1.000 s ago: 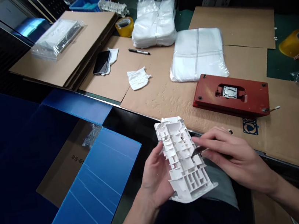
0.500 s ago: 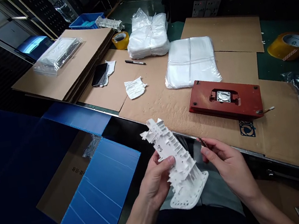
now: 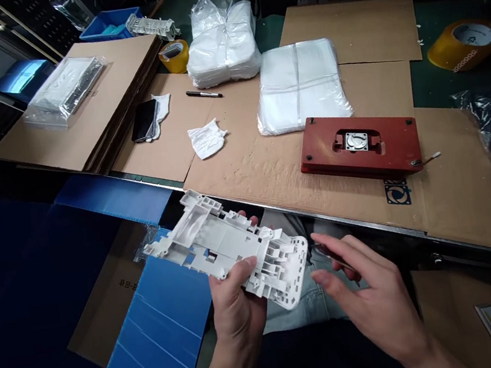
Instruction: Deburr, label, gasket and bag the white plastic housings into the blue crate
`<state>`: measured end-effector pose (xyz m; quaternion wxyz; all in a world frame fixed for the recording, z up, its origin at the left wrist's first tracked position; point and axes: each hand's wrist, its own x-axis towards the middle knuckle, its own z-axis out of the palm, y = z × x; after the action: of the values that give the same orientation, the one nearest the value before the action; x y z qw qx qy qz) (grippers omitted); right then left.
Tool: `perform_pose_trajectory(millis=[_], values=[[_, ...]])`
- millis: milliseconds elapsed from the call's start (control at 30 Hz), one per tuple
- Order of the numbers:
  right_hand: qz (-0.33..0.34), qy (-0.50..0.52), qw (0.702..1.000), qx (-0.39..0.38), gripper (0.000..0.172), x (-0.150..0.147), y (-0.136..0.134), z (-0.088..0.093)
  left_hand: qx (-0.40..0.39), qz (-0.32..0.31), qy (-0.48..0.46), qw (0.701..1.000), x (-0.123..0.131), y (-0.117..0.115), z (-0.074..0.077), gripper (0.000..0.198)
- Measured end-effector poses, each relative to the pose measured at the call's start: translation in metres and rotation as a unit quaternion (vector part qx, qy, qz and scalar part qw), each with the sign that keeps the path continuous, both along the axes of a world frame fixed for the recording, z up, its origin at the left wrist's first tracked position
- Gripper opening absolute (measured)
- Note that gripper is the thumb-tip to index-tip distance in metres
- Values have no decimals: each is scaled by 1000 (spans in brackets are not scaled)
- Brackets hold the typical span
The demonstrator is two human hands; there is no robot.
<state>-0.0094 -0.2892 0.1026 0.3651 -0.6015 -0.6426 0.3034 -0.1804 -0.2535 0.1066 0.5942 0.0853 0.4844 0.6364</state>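
My left hand (image 3: 237, 304) grips a white moulded plastic part (image 3: 227, 248) with many ribs and cut-outs. The part lies nearly flat, its long side pointing left over the blue box flap (image 3: 157, 336). My right hand (image 3: 372, 306) hovers just right of the part, apart from it. Its fingers pinch a small thin metal tool (image 3: 328, 254) whose tip points left toward the part.
A red fixture block (image 3: 359, 145) lies on the cardboard-covered table (image 3: 261, 163). Behind it are stacks of clear plastic bags (image 3: 300, 85), a crumpled white cloth (image 3: 206, 139), a pen (image 3: 204, 95), a phone (image 3: 144, 120) and yellow tape rolls (image 3: 463, 43). An open blue corrugated box stands at the left.
My left hand has turned the white part from upright to nearly flat and swung it left. My right hand has drawn back from it, still pinching the tool.
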Motion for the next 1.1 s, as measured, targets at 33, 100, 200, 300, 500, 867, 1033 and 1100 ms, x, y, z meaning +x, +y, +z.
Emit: perform_pose_trajectory(millis=[33, 100, 200, 300, 500, 867, 1033, 1100], values=[[5, -8, 1000, 8, 42, -2, -1, 2, 6, 4, 9, 1000, 0, -1, 1, 79], [8, -14, 1000, 17, 40, -6, -1, 4, 13, 12, 28, 999, 0, -2, 2, 78], [4, -14, 1000, 22, 39, -9, -2, 4, 13, 15, 46, 999, 0, -3, 5, 77], [2, -16, 1000, 17, 41, -8, -3, 4, 7, 15, 55, 998, 1, -4, 7, 74], [5, -4, 1000, 15, 34, -8, -5, 1, -5, 31, 73, 997, 4, -3, 9, 73], [-11, 12, 999, 34, 34, -11, -6, -3, 16, 57, 81, 995, 8, -4, 1, 84], [-6, 14, 999, 38, 33, -9, -3, -3, 9, 59, 80, 995, 8, -5, 1, 83], [-9, 18, 999, 25, 37, -9, -2, -3, 5, 58, 78, 995, 8, -4, 1, 84]])
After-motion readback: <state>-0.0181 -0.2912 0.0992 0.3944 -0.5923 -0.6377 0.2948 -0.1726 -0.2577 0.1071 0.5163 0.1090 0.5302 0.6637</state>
